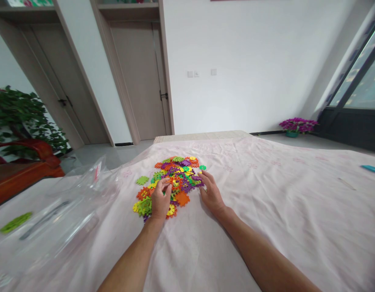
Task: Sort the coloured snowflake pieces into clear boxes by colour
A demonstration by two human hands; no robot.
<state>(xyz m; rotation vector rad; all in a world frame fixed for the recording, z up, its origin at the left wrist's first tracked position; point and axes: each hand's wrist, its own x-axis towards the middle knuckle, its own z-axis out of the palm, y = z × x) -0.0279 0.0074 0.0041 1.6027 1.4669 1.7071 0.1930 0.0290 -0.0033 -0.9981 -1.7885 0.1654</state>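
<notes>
A pile of toothed plastic building pieces in orange, yellow, green and purple lies on the pale pink bed sheet. My left hand (161,199) is over the near left side of the pile, its thumb and forefinger closed on an orange square piece (177,182). At the pile's right edge is my right hand (212,194), fingers apart and curved, its fingertips beside a purple piece (197,182). Just right of my left hand lies a plain orange piece (182,198). A light green piece (142,180) lies apart on the left, and a small green disc (202,167) at the far right.
A clear plastic bag (80,202) spreads over the left side of the sheet (285,211), near a green toothed piece (16,222). A blue object (371,168) lies at the right edge. Beyond stand a red wooden chair (38,152) and purple flowers (298,125).
</notes>
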